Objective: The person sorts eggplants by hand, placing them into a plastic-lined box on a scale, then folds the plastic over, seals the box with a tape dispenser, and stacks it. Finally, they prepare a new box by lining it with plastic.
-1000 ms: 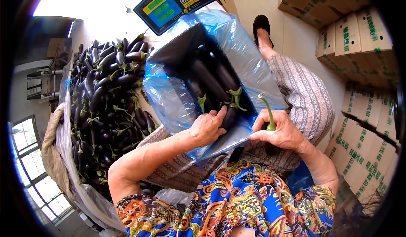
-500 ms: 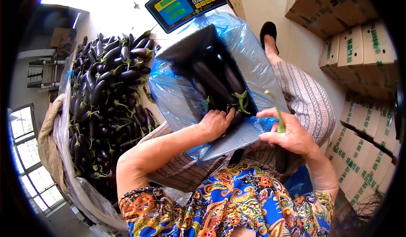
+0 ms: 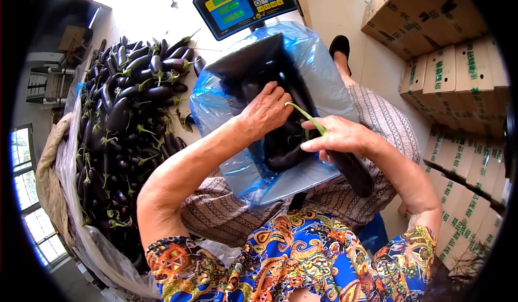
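Observation:
My left hand (image 3: 265,112) reaches into a box (image 3: 245,59) lined with blue plastic film (image 3: 318,59). Its fingers are curled over the dark eggplants (image 3: 283,159) inside, with the fingertips partly hidden among them. In my right hand (image 3: 345,136), over the near right rim, an eggplant (image 3: 353,175) is gripped near its stem end. Its long green stem (image 3: 306,115) sticks out past the fingers toward my left hand, while the body hangs down outside the box.
A large heap of eggplants (image 3: 124,135) lies to the left on clear plastic sheeting (image 3: 89,215). Behind the box stands a scale display (image 3: 243,5) with lit green readouts. Cardboard cartons (image 3: 458,75) are stacked on the right. My patterned trouser legs (image 3: 383,113) flank the box.
My left hand has moved deeper into the box, toward its far end. My right hand has shifted left and up, and the eggplant it holds has swung into clearer view. The display reading differs.

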The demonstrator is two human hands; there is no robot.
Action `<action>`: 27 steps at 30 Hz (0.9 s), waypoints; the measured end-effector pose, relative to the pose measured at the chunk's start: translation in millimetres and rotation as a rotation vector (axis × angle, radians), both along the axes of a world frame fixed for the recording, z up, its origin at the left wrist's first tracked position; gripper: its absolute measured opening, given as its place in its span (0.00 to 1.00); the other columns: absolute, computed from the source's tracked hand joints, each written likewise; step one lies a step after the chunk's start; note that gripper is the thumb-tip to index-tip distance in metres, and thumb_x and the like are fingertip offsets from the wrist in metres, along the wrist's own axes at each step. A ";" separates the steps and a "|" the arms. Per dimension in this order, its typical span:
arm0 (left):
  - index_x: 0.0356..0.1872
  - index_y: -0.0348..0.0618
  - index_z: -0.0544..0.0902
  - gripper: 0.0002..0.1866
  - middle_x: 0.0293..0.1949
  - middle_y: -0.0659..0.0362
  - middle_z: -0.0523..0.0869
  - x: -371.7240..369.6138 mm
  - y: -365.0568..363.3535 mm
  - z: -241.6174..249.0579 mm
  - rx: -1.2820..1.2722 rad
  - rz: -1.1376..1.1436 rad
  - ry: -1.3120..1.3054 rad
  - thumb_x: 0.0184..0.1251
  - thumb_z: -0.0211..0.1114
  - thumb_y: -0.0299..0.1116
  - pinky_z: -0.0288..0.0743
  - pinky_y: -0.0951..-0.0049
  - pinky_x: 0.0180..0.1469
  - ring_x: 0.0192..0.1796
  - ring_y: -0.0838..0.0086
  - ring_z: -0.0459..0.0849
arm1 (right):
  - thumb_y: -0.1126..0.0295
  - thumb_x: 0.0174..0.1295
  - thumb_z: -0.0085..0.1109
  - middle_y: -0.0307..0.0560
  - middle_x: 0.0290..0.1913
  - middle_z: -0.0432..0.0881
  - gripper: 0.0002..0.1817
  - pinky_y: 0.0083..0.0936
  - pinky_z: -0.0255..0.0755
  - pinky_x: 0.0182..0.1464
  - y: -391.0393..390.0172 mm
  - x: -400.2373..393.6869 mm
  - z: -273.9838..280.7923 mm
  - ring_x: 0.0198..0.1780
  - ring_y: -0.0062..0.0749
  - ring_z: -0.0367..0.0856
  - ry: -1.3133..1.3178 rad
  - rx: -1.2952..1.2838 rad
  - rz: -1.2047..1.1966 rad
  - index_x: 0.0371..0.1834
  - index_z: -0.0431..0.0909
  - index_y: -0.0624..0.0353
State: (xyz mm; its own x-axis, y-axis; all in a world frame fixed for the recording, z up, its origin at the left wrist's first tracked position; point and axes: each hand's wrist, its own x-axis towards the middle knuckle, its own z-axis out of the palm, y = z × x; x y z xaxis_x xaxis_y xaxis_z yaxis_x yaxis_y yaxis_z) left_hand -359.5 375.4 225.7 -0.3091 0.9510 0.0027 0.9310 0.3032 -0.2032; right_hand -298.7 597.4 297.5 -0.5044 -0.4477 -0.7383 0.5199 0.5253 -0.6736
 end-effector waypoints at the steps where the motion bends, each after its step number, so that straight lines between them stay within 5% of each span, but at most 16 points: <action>1: 0.40 0.43 0.84 0.10 0.39 0.60 0.80 -1.5 -0.8 8.2 -0.043 -0.049 -0.007 0.57 0.63 0.32 0.68 0.64 0.54 0.46 0.67 0.77 | 0.50 0.57 0.70 0.51 0.34 0.85 0.45 0.26 0.78 0.36 -2.5 -2.6 -23.9 0.33 0.28 0.85 -0.029 0.011 0.000 0.71 0.65 0.69; 2: 0.32 0.46 0.85 0.05 0.39 0.62 0.79 -0.1 -1.7 11.1 -0.071 -0.041 -0.050 0.54 0.65 0.32 0.68 0.63 0.53 0.46 0.68 0.77 | 0.50 0.56 0.70 0.52 0.38 0.84 0.45 0.27 0.78 0.35 -3.0 -2.7 -42.6 0.33 0.30 0.85 -0.058 -0.071 -0.057 0.70 0.65 0.69; 5: 0.33 0.49 0.85 0.06 0.41 0.63 0.79 2.5 -3.2 39.8 -0.260 -0.022 -0.086 0.54 0.66 0.34 0.68 0.64 0.53 0.47 0.69 0.76 | 0.54 0.58 0.68 0.52 0.45 0.82 0.40 0.27 0.80 0.34 -8.1 -5.2 -47.6 0.33 0.30 0.84 -0.097 -0.088 -0.109 0.68 0.66 0.70; 11: 0.45 0.48 0.79 0.15 0.48 0.57 0.78 -18.9 -41.3 84.8 0.051 0.001 -0.239 0.54 0.62 0.31 0.65 0.61 0.64 0.61 0.65 0.76 | 0.55 0.60 0.69 0.49 0.42 0.81 0.40 0.24 0.79 0.32 5.3 -4.0 -35.5 0.33 0.27 0.84 -0.166 -0.203 -0.216 0.68 0.65 0.71; 17: 0.47 0.49 0.79 0.15 0.49 0.56 0.78 2.1 -14.7 46.6 0.123 -0.144 -0.367 0.57 0.62 0.32 0.70 0.64 0.57 0.62 0.65 0.77 | 0.57 0.63 0.68 0.46 0.40 0.84 0.26 0.19 0.80 0.29 17.6 -19.3 -8.5 0.27 0.22 0.82 -0.163 -0.368 -0.526 0.57 0.73 0.62; 21: 0.54 0.49 0.79 0.23 0.57 0.53 0.78 -17.1 -20.4 -7.4 -0.001 0.113 -0.433 0.54 0.67 0.28 0.70 0.59 0.61 0.69 0.62 0.71 | 0.57 0.65 0.66 0.48 0.39 0.84 0.26 0.20 0.81 0.29 19.8 -23.9 4.2 0.26 0.22 0.82 -0.052 -0.381 -0.576 0.56 0.73 0.65; 25: 0.60 0.44 0.77 0.29 0.62 0.47 0.76 -12.6 -32.9 -5.4 0.331 0.226 -0.830 0.53 0.71 0.25 0.75 0.59 0.60 0.63 0.51 0.77 | 0.50 0.64 0.68 0.45 0.33 0.80 0.28 0.21 0.81 0.29 14.6 -28.2 16.1 0.26 0.22 0.81 0.056 -0.397 -0.644 0.51 0.73 0.65; 27: 0.55 0.39 0.81 0.23 0.53 0.46 0.82 -10.4 -33.4 -3.9 0.354 0.247 -0.812 0.55 0.71 0.26 0.78 0.59 0.56 0.55 0.49 0.82 | 0.47 0.63 0.67 0.45 0.33 0.79 0.29 0.21 0.80 0.29 4.5 -32.2 8.1 0.26 0.24 0.81 0.039 -0.365 -0.683 0.49 0.73 0.63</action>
